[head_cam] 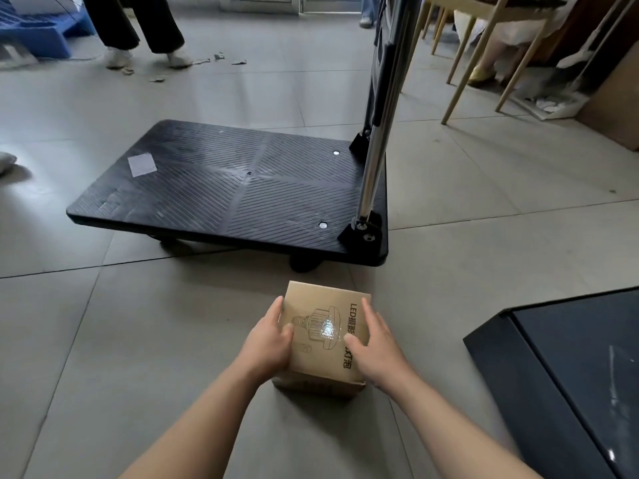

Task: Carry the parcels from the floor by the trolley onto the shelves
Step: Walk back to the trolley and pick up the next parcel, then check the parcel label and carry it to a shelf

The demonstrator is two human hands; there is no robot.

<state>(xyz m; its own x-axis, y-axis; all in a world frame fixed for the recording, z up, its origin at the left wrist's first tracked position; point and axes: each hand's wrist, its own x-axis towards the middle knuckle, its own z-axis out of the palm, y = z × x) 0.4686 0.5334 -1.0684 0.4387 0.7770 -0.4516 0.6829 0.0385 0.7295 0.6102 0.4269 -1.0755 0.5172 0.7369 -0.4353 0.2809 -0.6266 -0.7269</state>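
Note:
A brown cardboard parcel [323,312] printed with an LED bulb drawing sits on the grey tiled floor just in front of the black flat trolley [221,188]. My left hand [268,344] grips its left side, thumb on the top face. My right hand [377,347] presses on its right side, thumb on top. The trolley deck carries no parcels; its chrome handle [377,143] rises at its right end. No shelves are in view.
A dark glossy flat box [567,382] lies on the floor at the right. Wooden chair legs [460,81] and a seated person's foot stand at the back right. Another person's legs [138,36] stand at the back left near a blue plastic pallet [31,32].

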